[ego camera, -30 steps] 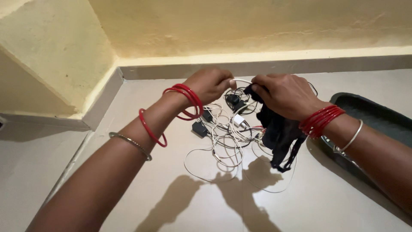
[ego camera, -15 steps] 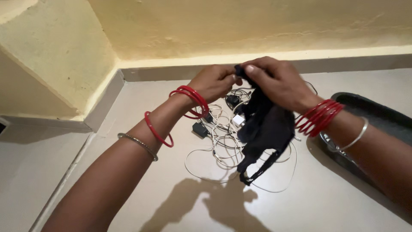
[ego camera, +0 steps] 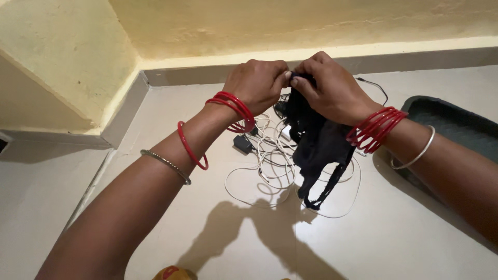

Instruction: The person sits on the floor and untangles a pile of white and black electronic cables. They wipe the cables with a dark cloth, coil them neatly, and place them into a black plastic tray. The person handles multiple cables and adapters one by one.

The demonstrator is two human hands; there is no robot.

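Where hands (ego camera: pixel 293 85) meet, black tangle's (ego camera: pixel 316 142) pinched end hidden.

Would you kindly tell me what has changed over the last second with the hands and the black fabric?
The right hand lifted the black fabric off the cable pile, and the left hand joined it at the top edge, so both now pinch it and it hangs free. The white cables, black adapter and dark tray stayed put.
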